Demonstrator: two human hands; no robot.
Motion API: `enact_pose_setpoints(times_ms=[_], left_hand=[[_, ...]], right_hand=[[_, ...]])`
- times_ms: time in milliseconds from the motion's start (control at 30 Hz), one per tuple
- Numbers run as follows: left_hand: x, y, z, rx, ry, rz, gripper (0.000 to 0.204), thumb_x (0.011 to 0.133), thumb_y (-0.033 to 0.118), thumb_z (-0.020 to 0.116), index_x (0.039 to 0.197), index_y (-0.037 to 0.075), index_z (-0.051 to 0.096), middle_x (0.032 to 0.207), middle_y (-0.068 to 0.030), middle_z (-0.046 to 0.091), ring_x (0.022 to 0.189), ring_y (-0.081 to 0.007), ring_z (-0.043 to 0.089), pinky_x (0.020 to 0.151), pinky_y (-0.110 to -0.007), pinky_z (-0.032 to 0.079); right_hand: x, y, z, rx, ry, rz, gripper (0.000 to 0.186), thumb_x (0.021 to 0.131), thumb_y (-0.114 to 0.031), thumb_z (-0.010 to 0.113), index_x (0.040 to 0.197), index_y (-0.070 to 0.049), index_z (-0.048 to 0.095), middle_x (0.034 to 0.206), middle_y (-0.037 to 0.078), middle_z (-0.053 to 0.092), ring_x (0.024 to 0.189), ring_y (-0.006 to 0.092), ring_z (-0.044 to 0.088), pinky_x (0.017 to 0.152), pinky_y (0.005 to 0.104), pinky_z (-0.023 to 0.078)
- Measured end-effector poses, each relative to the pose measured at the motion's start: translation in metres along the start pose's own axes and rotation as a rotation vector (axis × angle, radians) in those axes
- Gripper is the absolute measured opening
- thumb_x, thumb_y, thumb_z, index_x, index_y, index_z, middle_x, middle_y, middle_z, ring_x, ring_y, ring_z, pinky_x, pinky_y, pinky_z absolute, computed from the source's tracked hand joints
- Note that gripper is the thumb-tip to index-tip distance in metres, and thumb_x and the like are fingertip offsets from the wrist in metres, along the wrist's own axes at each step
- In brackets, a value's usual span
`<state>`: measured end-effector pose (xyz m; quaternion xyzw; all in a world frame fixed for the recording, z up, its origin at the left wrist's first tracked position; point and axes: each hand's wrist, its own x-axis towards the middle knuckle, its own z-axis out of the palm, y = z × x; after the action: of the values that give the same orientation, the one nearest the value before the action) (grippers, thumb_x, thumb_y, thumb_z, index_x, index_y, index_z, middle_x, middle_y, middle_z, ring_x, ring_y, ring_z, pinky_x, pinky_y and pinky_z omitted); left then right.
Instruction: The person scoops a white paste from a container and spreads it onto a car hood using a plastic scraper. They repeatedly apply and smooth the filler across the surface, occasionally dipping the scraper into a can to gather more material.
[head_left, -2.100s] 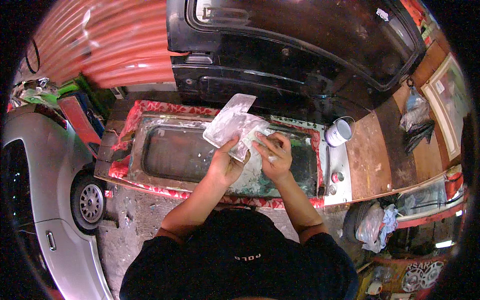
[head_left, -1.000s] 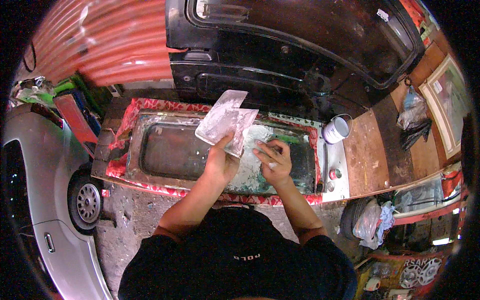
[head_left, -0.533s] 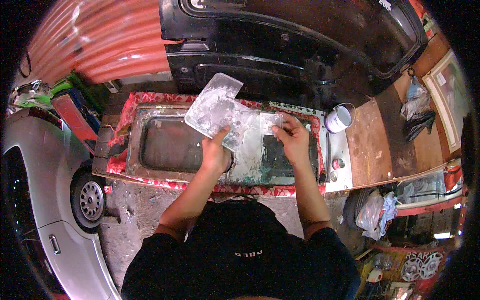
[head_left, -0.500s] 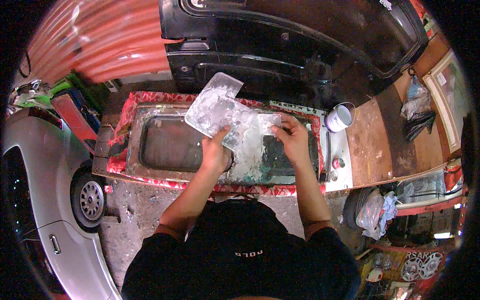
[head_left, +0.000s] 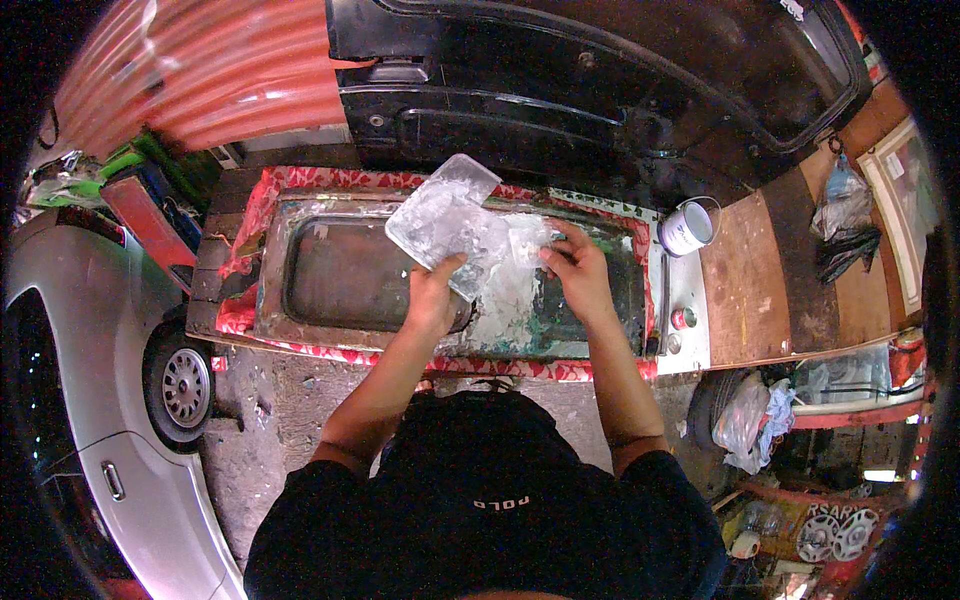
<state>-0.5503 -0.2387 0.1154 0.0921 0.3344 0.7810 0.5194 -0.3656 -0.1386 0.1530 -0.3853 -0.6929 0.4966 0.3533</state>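
My left hand [head_left: 433, 298] grips the near edge of a clear plastic lid-like sheet [head_left: 425, 222], thumb on top. Whitish-grey putty is smeared over much of its surface. In my right hand [head_left: 582, 270], between thumb and fingers, is a small, pale, putty-coated spreader [head_left: 528, 240]. It is at the sheet's right side; whether the two touch is hard to tell. Both are above a worn panel [head_left: 340, 270] with two dark recesses, lying on the bench. Pale putty and green stains cover the strip between the recesses, partly hidden by the sheet.
Red patterned cloth [head_left: 235, 315] surrounds the panel. At its right stand a white pail [head_left: 687, 230] and a small red can [head_left: 683, 317]. A large black vehicle panel [head_left: 520, 110] rises behind. A silver car [head_left: 150, 510] is at left; plastic bags [head_left: 745, 425] hang at right.
The spreader has shifted a little left and tilted, coming closer to the putty on the sheet. My left hand keeps its hold, and the whole view has moved slightly.
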Motion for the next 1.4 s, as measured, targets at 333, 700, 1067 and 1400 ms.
enact_pose_setpoints(times_ms=[333,700,1067,1400], left_hand=[[-0.015,0.012,0.013,-0.131,-0.047,-0.225,0.043,0.084,0.005,0.051,0.127,0.001,0.044,0.116,-0.0152,0.058,0.104,-0.0315,0.061,0.087,-0.047,0.051],[-0.017,0.008,0.016,-0.335,-0.183,-0.358,0.046,0.084,0.006,0.048,0.129,0.002,0.044,0.123,-0.0125,0.055,0.112,-0.0278,0.056,0.1,-0.047,0.045],[-0.021,0.017,0.025,-0.26,-0.217,-0.389,0.048,0.083,0.013,0.049,0.13,0.008,0.047,0.121,-0.0073,0.057,0.108,-0.0235,0.058,0.093,-0.042,0.046],[-0.029,0.014,0.016,-0.468,-0.33,-0.477,0.053,0.081,0.014,0.049,0.133,0.008,0.044,0.116,-0.0104,0.057,0.101,-0.0265,0.058,0.084,-0.038,0.046]], right_hand=[[-0.027,-0.012,0.029,-0.634,0.21,-0.566,0.042,0.076,0.004,0.062,0.115,-0.012,0.064,0.109,0.01,0.066,0.091,0.0293,0.06,0.081,0.0353,0.049],[-0.027,-0.01,0.038,-0.581,0.36,-0.785,0.037,0.071,0.004,0.064,0.103,-0.015,0.071,0.113,0.004,0.067,0.094,0.0264,0.058,0.084,0.0355,0.048],[-0.021,-0.023,0.03,-0.68,0.366,-0.947,0.036,0.068,0.004,0.065,0.099,-0.013,0.071,0.115,0.006,0.066,0.094,0.0273,0.058,0.084,0.0352,0.048],[-0.033,-0.026,0.033,-0.696,0.323,-0.928,0.037,0.067,0.003,0.067,0.1,-0.015,0.071,0.117,0.001,0.065,0.097,0.027,0.055,0.084,0.035,0.047]])
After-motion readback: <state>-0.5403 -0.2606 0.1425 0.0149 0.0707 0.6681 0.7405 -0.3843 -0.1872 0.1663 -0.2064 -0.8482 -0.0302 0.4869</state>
